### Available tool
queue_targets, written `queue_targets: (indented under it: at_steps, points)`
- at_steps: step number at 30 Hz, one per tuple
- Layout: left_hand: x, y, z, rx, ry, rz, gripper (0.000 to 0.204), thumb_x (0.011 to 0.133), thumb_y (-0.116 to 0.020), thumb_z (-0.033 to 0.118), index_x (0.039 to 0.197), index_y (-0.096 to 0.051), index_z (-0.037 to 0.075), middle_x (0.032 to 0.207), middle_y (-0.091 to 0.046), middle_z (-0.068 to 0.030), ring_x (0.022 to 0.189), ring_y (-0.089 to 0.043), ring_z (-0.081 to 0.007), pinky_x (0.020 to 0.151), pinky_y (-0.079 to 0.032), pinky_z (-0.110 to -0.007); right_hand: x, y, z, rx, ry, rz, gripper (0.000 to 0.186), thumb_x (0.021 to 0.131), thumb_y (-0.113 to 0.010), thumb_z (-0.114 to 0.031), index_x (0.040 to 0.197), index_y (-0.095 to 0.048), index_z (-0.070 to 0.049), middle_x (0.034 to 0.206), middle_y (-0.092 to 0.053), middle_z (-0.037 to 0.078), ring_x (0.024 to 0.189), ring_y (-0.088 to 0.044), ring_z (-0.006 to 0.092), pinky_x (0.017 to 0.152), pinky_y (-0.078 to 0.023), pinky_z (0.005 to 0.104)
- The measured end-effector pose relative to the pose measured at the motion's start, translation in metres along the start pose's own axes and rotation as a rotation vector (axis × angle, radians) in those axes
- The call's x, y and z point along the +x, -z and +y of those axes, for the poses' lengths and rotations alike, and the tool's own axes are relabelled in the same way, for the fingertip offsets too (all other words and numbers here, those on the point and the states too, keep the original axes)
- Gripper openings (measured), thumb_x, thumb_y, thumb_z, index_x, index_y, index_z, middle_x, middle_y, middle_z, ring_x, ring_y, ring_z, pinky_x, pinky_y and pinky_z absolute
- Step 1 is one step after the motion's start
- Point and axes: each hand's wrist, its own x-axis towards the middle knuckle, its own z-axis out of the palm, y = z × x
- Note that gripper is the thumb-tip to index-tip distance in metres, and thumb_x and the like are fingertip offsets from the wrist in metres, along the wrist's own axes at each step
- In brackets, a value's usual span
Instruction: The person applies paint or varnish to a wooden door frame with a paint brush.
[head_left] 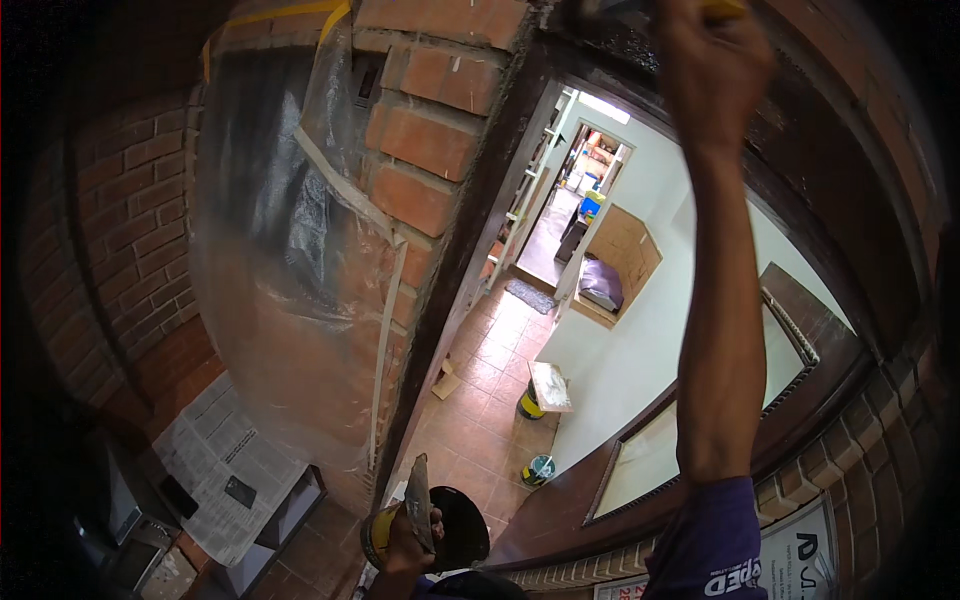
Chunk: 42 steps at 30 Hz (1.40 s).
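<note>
High at the doorway's dark top frame (640, 62), my right hand (715, 75) is raised with its fingers closed around a yellow-handled tool (724, 9). The upper edge of the view cuts off most of that tool. Low in the view, my left hand (408, 545) is closed on a flat grey putty knife (418, 500), its smeared blade pointing up. A yellow-banded can (380, 532) is against that same hand, beside a round black shape (462, 530). Whether the hand also carries the can is hard to make out.
Clear plastic sheeting (290, 240) is taped over the brick wall (425, 135) at left. Newspaper (215, 460) covers a low cabinet, with a dark phone (240, 490) on it. Beyond the doorway stand a board-topped bucket (530, 402) and a teal pail (538, 470). A dark window frame (640, 430) is at right.
</note>
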Motion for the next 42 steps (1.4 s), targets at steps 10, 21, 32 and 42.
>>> queue_targets:
  at_steps: [10,21,32,42]
  points:
    - [-0.001,-0.006,-0.003,-0.026,0.030,-0.018,0.028,0.081,-0.040,0.035,0.087,-0.043,0.008,0.065,-0.049,-0.0061,0.046,-0.046,-0.0142,0.044,-0.039,-0.025,0.007,0.007,0.008,-0.016,0.184,0.162,0.017,0.079,-0.050,-0.009,0.063,-0.051,-0.005,0.053,-0.046,-0.002,0.045,-0.039,0.0038,0.040,-0.032,0.0198]
    - [0.001,0.005,-0.008,-0.041,0.023,-0.023,0.026,0.080,-0.043,0.033,0.088,-0.043,0.008,0.064,-0.049,-0.0069,0.046,-0.045,-0.0144,0.043,-0.039,-0.025,0.017,-0.002,0.007,-0.193,0.086,0.084,0.016,0.078,-0.049,-0.012,0.066,-0.051,-0.002,0.054,-0.046,-0.001,0.049,-0.040,0.0050,0.043,-0.033,0.0216]
    - [0.001,0.006,-0.008,-0.033,0.016,-0.034,0.026,0.080,-0.043,0.033,0.086,-0.044,0.008,0.063,-0.049,-0.0066,0.045,-0.045,-0.0146,0.042,-0.039,-0.025,0.011,0.115,0.025,-0.563,0.099,0.133,0.025,0.074,-0.058,-0.027,0.075,-0.062,-0.002,0.058,-0.057,0.004,0.055,-0.052,0.0068,0.054,-0.041,0.0211]
    - [-0.001,-0.005,-0.012,-0.028,0.084,-0.010,0.028,0.082,-0.040,0.035,0.083,-0.043,0.007,0.060,-0.049,-0.0065,0.042,-0.045,-0.0155,0.040,-0.039,-0.026,0.009,0.067,-0.001,-0.795,0.189,-0.151,0.025,0.077,-0.057,-0.026,0.086,-0.060,-0.003,0.067,-0.058,0.003,0.060,-0.050,0.0079,0.056,-0.040,0.0211]
